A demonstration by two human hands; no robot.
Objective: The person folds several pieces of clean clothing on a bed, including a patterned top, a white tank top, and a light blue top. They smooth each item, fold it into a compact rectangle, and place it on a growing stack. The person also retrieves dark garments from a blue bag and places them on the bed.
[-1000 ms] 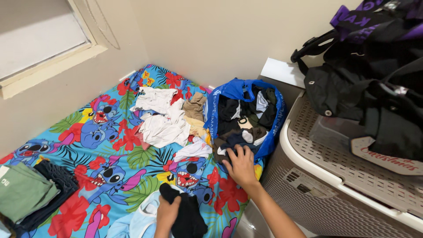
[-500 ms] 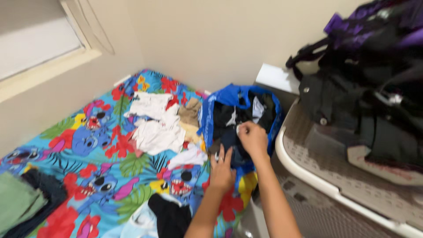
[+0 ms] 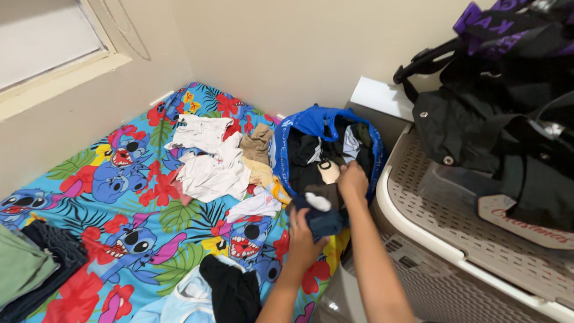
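Observation:
A blue bag [image 3: 305, 122] full of dark clothes lies open at the bed's right edge. My left hand [image 3: 305, 236] grips a dark blue garment [image 3: 323, 220] at the bag's near end. My right hand [image 3: 353, 179] reaches into the bag and pinches dark clothing beside a pale tan piece [image 3: 329, 171]. A heap of white garments [image 3: 209, 161] and tan ones [image 3: 257, 143] lies just left of the bag on the bright cartoon-print sheet [image 3: 119, 197].
A black garment [image 3: 230, 290] over pale blue cloth [image 3: 179, 302] lies near the bottom edge. Folded green and dark clothes [image 3: 30, 269] sit at the bottom left. A beige hamper lid [image 3: 466, 239] at right carries black and purple bags [image 3: 508, 90]. Walls and a window frame [image 3: 54, 78] enclose the corner.
My left hand left the black garment on the sheet and came up to the bag, taking hold of a dark blue garment. My right hand moved deeper into the bag.

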